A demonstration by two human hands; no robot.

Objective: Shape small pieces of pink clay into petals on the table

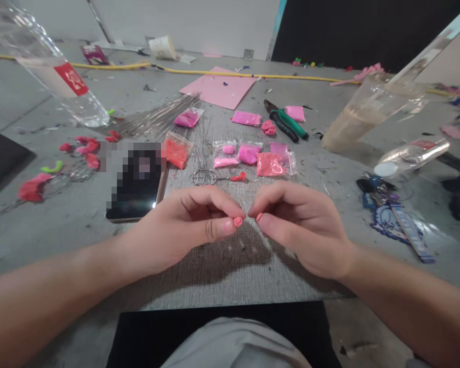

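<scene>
My left hand (187,225) is curled, its thumb and forefinger pinching a small pink-red lump of clay (238,221). My right hand (299,225) is curled too, and its fingertips pinch another tiny pink bit (259,216) right beside the first. Both hands hover just above a grey textured mat (222,266). Beyond the fingers lies a wire tool with a red tip (214,177).
Small bags of pink and red clay (253,156) lie past the hands. A phone (136,186) is at left, green-handled pliers (287,125) behind, a plastic cup (364,110) and a lying bottle (410,156) at right, keys (379,186), a clear bottle (49,66) far left.
</scene>
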